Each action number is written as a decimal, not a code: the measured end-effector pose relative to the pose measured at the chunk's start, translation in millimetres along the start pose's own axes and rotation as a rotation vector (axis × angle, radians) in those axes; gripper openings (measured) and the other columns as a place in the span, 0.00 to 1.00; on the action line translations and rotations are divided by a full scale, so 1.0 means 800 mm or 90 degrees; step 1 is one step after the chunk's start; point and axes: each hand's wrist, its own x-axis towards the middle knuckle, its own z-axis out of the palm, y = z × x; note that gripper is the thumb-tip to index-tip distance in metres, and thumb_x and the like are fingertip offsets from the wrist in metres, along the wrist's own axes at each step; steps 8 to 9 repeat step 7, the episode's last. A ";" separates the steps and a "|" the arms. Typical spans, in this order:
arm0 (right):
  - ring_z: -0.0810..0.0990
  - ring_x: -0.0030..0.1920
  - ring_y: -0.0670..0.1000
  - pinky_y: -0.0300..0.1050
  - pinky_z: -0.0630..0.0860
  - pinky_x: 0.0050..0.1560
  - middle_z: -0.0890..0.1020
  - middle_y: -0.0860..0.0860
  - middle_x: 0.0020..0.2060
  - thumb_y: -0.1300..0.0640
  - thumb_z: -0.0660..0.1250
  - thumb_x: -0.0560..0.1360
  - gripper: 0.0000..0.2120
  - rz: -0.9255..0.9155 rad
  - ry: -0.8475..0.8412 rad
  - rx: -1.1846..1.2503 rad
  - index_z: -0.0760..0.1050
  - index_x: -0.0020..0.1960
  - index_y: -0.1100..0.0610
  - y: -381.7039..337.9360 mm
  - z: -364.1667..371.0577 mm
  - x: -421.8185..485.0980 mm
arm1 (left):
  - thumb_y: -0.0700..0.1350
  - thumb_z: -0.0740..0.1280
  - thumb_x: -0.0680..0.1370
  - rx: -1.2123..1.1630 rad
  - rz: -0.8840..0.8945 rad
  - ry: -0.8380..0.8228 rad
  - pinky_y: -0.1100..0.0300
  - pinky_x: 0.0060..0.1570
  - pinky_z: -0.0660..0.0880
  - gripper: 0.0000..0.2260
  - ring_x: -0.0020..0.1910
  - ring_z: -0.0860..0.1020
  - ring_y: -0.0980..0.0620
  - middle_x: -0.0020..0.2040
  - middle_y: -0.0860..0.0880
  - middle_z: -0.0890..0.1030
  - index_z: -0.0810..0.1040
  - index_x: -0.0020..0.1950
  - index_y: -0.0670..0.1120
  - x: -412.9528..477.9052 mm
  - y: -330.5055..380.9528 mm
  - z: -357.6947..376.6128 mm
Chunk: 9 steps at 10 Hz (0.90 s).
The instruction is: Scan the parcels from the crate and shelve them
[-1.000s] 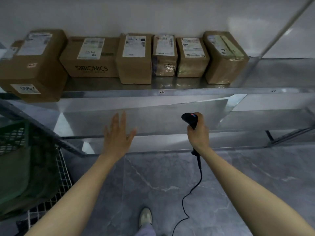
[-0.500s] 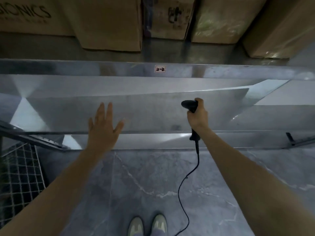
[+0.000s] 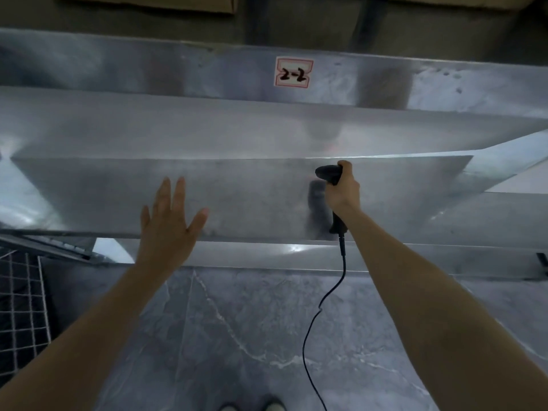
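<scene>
Two hands: your right hand point(image 3: 341, 189) is gripping the scanner point(image 3: 327, 173) toward shelf tag 2-2 point(image 3: 293, 72); your left hand point(image 3: 169, 223) is hovering flat, fingers spread, holding nothing, likely fetching another parcel next.

Brushed, reflective metal shelf point(image 3: 207, 197), matt black plastic scanner point(image 3: 327, 173), polished grey marble-look floor point(image 3: 252, 336), cardboard boxes point(image 3: 148, 2).

Both arms reach forward, left hand point(image 3: 169, 223) flat with fingers spread, right hand point(image 3: 344, 188) closed in a fist-like grip.
</scene>
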 end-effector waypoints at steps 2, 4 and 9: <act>0.74 0.49 0.55 0.45 0.69 0.46 0.76 0.57 0.53 0.63 0.60 0.76 0.23 -0.014 -0.008 -0.024 0.61 0.70 0.56 0.003 0.009 0.022 | 0.63 0.49 0.75 -0.006 0.004 0.021 0.39 0.71 0.51 0.36 0.77 0.53 0.43 0.78 0.41 0.52 0.50 0.79 0.47 0.013 -0.002 0.009; 0.75 0.57 0.63 0.49 0.72 0.49 0.75 0.63 0.59 0.65 0.59 0.75 0.29 0.008 -0.050 -0.059 0.55 0.74 0.56 0.003 0.010 0.033 | 0.62 0.50 0.76 0.001 0.020 0.038 0.40 0.71 0.51 0.35 0.77 0.53 0.43 0.78 0.41 0.52 0.50 0.79 0.47 0.017 -0.004 0.007; 0.74 0.58 0.64 0.53 0.72 0.53 0.74 0.64 0.61 0.53 0.64 0.77 0.38 0.041 -0.052 -0.083 0.43 0.76 0.58 -0.011 -0.009 0.022 | 0.65 0.48 0.75 -0.010 0.024 0.055 0.42 0.72 0.48 0.36 0.77 0.51 0.45 0.79 0.42 0.51 0.49 0.79 0.48 0.010 -0.005 -0.021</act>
